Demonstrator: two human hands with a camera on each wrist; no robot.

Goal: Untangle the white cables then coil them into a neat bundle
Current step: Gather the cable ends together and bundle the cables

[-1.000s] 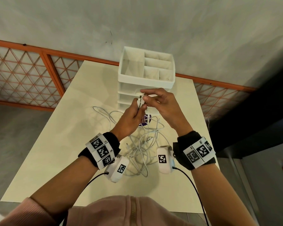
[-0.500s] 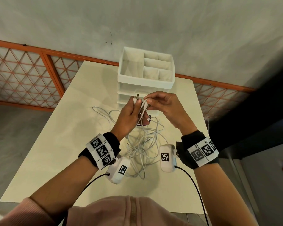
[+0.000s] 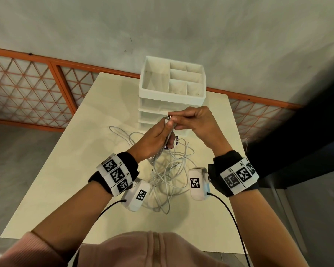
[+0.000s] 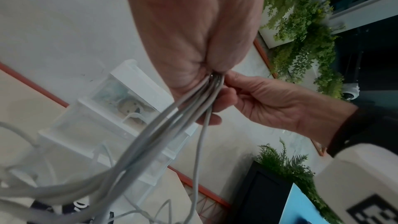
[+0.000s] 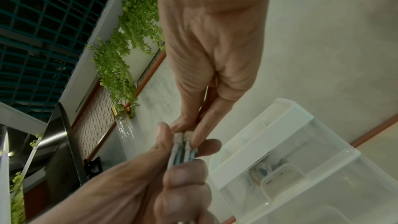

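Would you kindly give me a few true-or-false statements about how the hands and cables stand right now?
1. The left hand grips several white cables together. True.
2. The right hand rests flat on the table. False: it is raised, pinching the cable ends.
3. Cable loops still lie loose on the table. True.
4. The white drawer organizer lies tipped on its side. False: it stands upright.

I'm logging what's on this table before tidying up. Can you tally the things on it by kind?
White cable tangle: 1, ends held by left hand and right hand
White drawer organizer: 1
Purple item: 1, mostly hidden
Total: 3
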